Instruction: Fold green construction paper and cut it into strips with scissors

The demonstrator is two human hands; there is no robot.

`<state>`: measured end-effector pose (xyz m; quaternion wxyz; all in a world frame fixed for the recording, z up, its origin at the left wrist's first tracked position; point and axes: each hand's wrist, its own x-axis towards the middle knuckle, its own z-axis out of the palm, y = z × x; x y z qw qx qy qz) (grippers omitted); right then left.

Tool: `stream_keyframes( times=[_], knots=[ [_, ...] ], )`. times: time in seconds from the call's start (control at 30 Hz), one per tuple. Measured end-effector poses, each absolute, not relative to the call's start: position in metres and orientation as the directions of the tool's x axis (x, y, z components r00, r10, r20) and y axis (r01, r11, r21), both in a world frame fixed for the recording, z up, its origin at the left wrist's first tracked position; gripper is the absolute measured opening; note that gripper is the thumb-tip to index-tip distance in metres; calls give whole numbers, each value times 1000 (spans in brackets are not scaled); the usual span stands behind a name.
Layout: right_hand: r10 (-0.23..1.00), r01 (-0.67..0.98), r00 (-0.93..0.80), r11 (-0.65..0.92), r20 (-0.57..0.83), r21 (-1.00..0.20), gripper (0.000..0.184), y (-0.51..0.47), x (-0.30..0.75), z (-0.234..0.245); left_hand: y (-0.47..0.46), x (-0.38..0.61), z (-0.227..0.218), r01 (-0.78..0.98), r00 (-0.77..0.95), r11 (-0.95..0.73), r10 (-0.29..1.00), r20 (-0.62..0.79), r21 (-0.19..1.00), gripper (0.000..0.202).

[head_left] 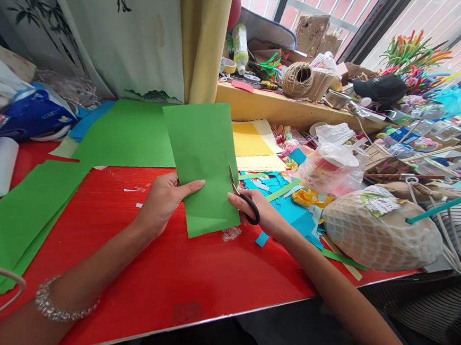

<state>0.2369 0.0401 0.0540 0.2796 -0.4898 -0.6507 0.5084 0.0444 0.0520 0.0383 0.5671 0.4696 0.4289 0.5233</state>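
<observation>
My left hand (168, 197) grips a rectangular sheet of green paper (204, 149) by its left edge, thumb on the front face. The sheet is tilted up above the red table. In my right hand (253, 209) is a pair of scissors (249, 207) with black handles. Their blades lie near the sheet's right edge and point up and away from me; whether they are cutting into it I cannot tell. The fingers behind the sheet are hidden. Larger green paper (133, 133) lies behind, and a stack of green sheets (24, 209) is at the left.
Blue paper scraps (291, 209) and green strips lie right of my hands. A netted bag (381, 227) with a teal straw and a clear plastic bag (335, 159) stand beyond. Yellow paper (252, 142) lies behind. The shelf (260, 98) holds twine (297, 79) and craft supplies.
</observation>
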Motion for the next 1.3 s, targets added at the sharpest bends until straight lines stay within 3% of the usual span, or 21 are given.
stream_keyframes(
  times=[0.47,0.83,1.07,1.3],
  knots=[
    [942,337,-319,7,-107,-942,46,42,234,46,51,44,42,-198,81,4,997,12,980,32],
    [942,326,-335,100,-16,-940,50,43,234,40,53,41,40,-199,98,15,995,4,980,31],
    [948,268,-304,-11,-95,-963,46,42,234,41,53,42,36,-189,143,47,989,-20,981,31],
    [953,246,-297,19,-57,-969,44,42,235,40,51,45,31,-165,147,59,988,-35,985,28]
  ],
)
